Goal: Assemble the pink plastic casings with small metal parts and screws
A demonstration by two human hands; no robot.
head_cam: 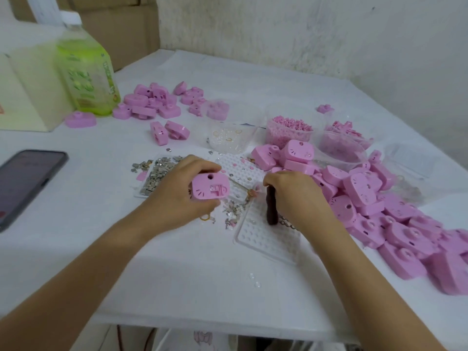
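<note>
Left hand (174,198) tight around pink casing (211,186), right hand (297,196) tight around dark handle (271,210); white table (197,277), stained wall (304,34).

I see one pink casing (210,186) gripped in the left hand (177,196), its flat face turned toward me, with a round hole near the top edge and a raised moulded shape in the middle. A big heap of casings (395,219) sprawls along the right side, from mid-table to the near edge. A smaller heap (152,103) lies far left. Small metal parts (157,173) are piled left of centre, and loose bits (231,215) are scattered just near of the held casing.
</note>
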